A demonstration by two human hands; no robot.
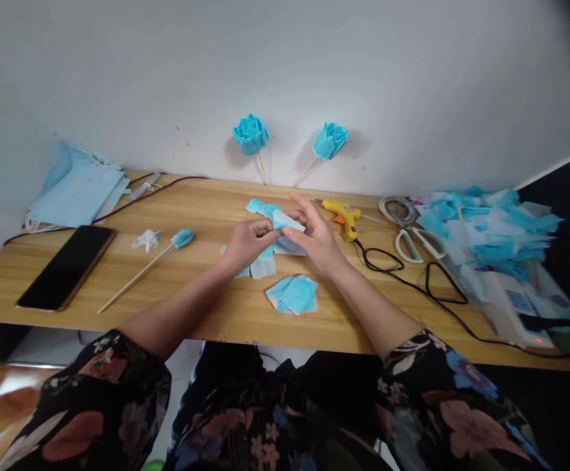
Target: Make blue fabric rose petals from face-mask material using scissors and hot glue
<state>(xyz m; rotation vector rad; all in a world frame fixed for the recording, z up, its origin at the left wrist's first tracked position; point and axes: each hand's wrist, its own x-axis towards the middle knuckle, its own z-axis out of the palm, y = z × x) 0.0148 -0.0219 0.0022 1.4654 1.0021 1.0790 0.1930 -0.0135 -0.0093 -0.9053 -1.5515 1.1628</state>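
Both hands meet over the middle of the wooden table. My left hand (250, 243) pinches one edge of a small blue-and-white fabric piece (287, 222). My right hand (317, 235) has its thumb on the same piece, with the index finger raised. Beneath and beside the hands lie more cut pieces (264, 263) and a blue strip (260, 208). Nearer the front edge is a small pile of blue squares (293, 294). A stick with a small blue bud (183, 238) rests to the left.
Two blue flowers on sticks (250, 135) (331, 141) lean on the wall. A yellow glue gun (344, 218), scissors (421, 246) and a scrap heap (491, 229) lie right, with a power strip (518, 307). Left are a phone (67, 268) and masks (79, 190).
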